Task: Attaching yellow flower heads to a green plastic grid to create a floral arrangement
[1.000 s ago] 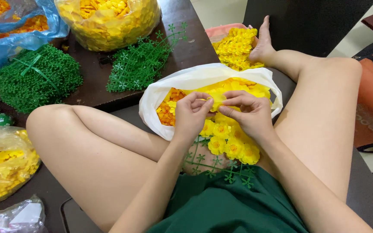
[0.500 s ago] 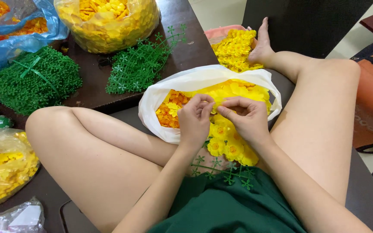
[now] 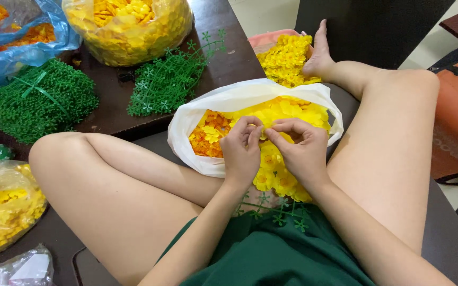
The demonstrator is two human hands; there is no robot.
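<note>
Both hands, left [image 3: 241, 153] & right [image 3: 299, 151], fingers pinching yellow flower [image 3: 265, 139] over white bag [image 3: 229, 103]; press straight, firm grip on green stem [image 3: 271, 212].

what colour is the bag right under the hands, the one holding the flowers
White, seen in the head view: the bag holds yellow and orange flowers.

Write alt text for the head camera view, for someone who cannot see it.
A seated person's left hand and right hand pinch small yellow flower pieces together over an open white bag of yellow and orange petals in their lap. Green plastic stem bundles and more bags of petals lie on the dark table beyond.
</note>
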